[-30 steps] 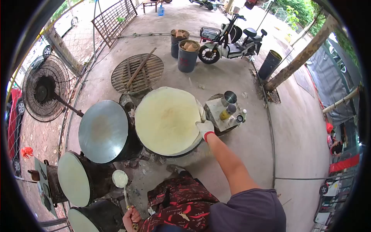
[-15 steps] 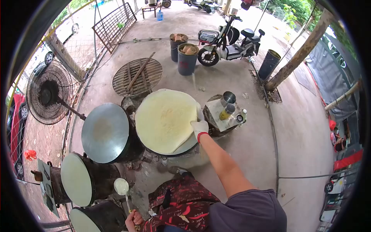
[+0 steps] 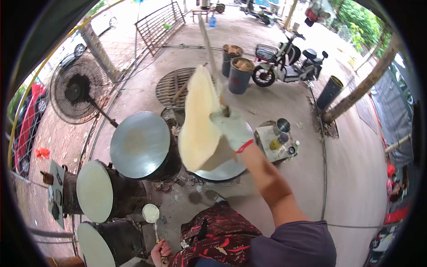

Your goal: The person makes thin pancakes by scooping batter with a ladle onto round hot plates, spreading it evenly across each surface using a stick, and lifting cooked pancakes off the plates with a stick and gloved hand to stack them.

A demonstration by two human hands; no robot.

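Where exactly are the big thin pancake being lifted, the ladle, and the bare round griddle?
pancake (image 3: 199,120), head view, on the middle of the raised sheet
ladle (image 3: 151,213), head view, on its round bowl
bare griddle (image 3: 139,144), head view, on the centre of its grey top

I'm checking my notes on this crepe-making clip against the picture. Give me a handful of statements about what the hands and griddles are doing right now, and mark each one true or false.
1. The right hand, in a white glove, lifts the thin crepe on a long stick. True.
2. The crepe lies flat on its griddle. False: it hangs raised above it, and the metal below shows bare.
3. The left hand holds a ladle low, near the person's lap. True.
4. The dark griddle to the left is covered with batter. False: its surface is bare grey metal.
5. The fan stands to the right of the scooter. False: the fan stands far to its left.
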